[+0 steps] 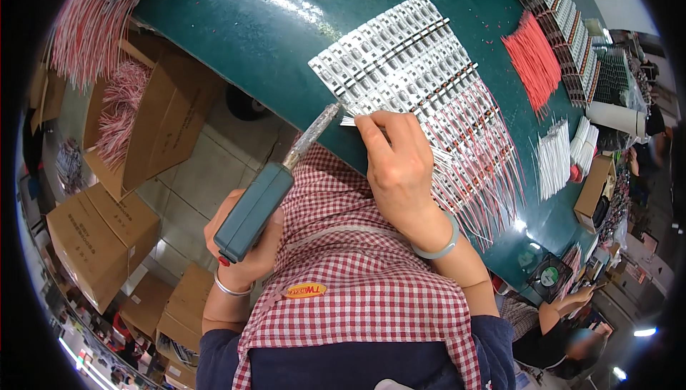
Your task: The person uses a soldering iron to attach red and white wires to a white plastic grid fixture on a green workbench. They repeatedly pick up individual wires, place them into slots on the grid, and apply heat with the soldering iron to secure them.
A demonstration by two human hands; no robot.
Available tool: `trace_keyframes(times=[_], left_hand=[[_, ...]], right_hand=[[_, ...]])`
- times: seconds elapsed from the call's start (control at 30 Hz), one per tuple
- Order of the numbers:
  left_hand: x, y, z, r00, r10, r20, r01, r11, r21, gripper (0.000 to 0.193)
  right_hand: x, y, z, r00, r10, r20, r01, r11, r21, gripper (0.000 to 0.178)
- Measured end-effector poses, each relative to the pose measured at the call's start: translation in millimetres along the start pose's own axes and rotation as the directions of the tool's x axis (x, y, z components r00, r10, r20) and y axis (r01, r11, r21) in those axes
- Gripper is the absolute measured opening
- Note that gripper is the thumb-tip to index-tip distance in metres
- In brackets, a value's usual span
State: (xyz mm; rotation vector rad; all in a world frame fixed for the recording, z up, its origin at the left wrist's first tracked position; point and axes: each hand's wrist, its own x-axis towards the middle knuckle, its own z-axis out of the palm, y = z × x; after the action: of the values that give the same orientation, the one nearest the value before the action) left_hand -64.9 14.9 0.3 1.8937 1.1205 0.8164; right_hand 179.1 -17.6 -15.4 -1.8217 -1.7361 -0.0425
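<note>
My left hand is wrapped round the handle of a teal soldering gun. The gun's long metal tip points up and right, ending beside the near left corner of a panel of small white circuit boards. My right hand lies over the panel's near edge, thumb and fingers pinched on a small bunch of white wires. The wire ends stick out left from the fingertips, close to the gun's tip. Red and white wires hang from the panel's right-hand rows. My palm hides part of the near rows.
On the green table lie a pile of red wires and white wire bundles at right. Stacked board panels stand behind. Cardboard boxes fill the floor at left. A co-worker's arm shows at lower right.
</note>
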Motion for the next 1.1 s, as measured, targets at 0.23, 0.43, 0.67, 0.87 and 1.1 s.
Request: trace_keyframes(times=[0.23, 0.43, 0.67, 0.87, 1.1], left_hand=[[-1.0, -2.6, -1.3, 0.999, 0.021, 0.037, -0.020, 1.000, -0.010, 0.021], [1.2, 0.3, -0.5, 0.999, 0.024, 0.032, -0.025, 1.000, 0.009, 0.022], [12.6, 6.0, 5.3, 0.993, 0.107, 0.058, -0.109, 0.994, 0.023, 0.020], [17.4, 11.6, 7.7, 0.996, 0.062, 0.071, -0.065, 0.997, 0.038, 0.018], [23.6, 12.5, 8.9, 0.987, 0.143, 0.073, -0.149, 0.986, 0.079, 0.015]], right_hand=[[0.9, 0.7, -0.9, 1.000, -0.003, -0.004, 0.003, 1.000, 0.005, 0.032], [2.2, 4.2, -7.4, 0.998, 0.004, -0.057, -0.006, 1.000, -0.021, 0.036], [5.4, 6.2, -4.1, 0.999, 0.029, -0.038, -0.030, 0.999, -0.026, 0.034], [5.4, 4.8, -2.6, 0.997, 0.069, -0.036, -0.070, 0.997, -0.033, 0.033], [6.3, 3.5, -4.0, 0.997, 0.079, -0.025, -0.080, 0.996, -0.040, 0.033]])
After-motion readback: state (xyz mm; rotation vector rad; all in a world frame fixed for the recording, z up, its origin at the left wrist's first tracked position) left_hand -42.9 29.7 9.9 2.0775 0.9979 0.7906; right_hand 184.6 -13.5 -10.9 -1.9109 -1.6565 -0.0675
